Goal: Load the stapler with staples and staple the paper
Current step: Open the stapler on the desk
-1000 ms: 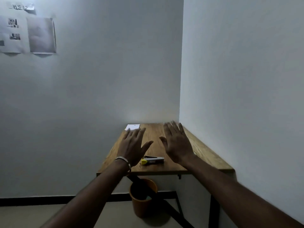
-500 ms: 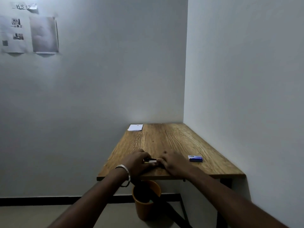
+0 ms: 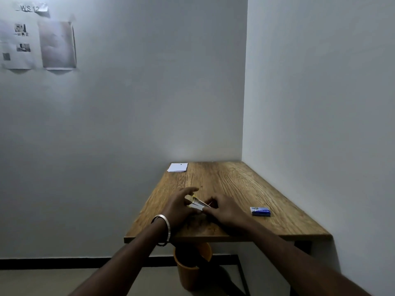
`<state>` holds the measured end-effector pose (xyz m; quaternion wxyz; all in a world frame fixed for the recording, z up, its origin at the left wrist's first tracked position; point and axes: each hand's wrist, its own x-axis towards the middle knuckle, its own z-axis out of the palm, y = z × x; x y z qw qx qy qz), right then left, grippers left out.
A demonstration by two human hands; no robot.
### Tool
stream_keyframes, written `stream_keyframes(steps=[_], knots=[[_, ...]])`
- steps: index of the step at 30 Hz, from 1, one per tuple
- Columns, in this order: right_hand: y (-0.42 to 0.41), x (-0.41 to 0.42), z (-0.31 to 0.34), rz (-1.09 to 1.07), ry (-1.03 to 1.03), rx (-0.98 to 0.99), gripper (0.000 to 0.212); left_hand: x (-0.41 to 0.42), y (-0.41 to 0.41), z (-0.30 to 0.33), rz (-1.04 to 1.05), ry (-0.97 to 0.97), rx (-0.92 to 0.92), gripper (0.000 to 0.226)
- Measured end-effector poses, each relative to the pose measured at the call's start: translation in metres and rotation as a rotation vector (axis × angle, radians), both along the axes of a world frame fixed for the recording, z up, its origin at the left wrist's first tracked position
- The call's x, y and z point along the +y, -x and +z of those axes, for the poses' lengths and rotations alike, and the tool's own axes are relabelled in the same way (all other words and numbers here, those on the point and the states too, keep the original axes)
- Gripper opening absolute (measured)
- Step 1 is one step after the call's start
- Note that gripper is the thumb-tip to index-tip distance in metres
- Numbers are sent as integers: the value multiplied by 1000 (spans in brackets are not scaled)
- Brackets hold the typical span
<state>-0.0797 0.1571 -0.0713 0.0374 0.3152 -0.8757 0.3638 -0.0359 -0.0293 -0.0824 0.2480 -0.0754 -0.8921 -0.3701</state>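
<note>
A small stapler point(image 3: 197, 203) with a yellow end is held between both hands, a little above the near half of the wooden table point(image 3: 230, 184). Its top arm is lifted, so the stapler gapes. My left hand point(image 3: 179, 207) grips its left end, fingers partly spread. My right hand point(image 3: 226, 210) holds its right end and hides that part. A small blue staple box point(image 3: 260, 211) lies on the table to the right of my right hand. A white stack of paper point(image 3: 177, 167) lies at the table's far left corner.
The table stands in a corner, with a wall behind it and another along its right side. An orange bin point(image 3: 192, 268) stands on the floor under the near edge. Printed sheets point(image 3: 38, 39) hang on the left wall.
Both hands dropped from open above the table onto the stapler, gripped it and raised it slightly. Its top arm now stands open. The blue box, earlier hidden by my right hand, shows.
</note>
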Motion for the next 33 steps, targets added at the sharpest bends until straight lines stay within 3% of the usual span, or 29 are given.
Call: stream_keyframes(steps=[3, 7, 10, 12, 17, 23, 33], knots=[[1, -4, 3, 60, 133, -158, 38, -1, 2, 2, 4, -153, 66, 76], [2, -11, 3, 91, 370, -377, 9, 0, 6, 4, -40, -416, 43, 84], [8, -15, 3, 54, 531, -513, 23, 4, 10, 5, -101, -570, 11, 81], [11, -19, 0, 13, 624, -558, 32, 8, 12, 6, -125, -636, -18, 68], [19, -26, -7, -33, 834, -604, 18, 15, 12, 10, -162, -363, -81, 18], [27, -19, -10, -34, 782, -510, 21, 16, 14, 8, -138, -295, -94, 20], [25, -16, -9, -15, 819, -534, 19, 17, 19, 6, -67, -261, -119, 20]])
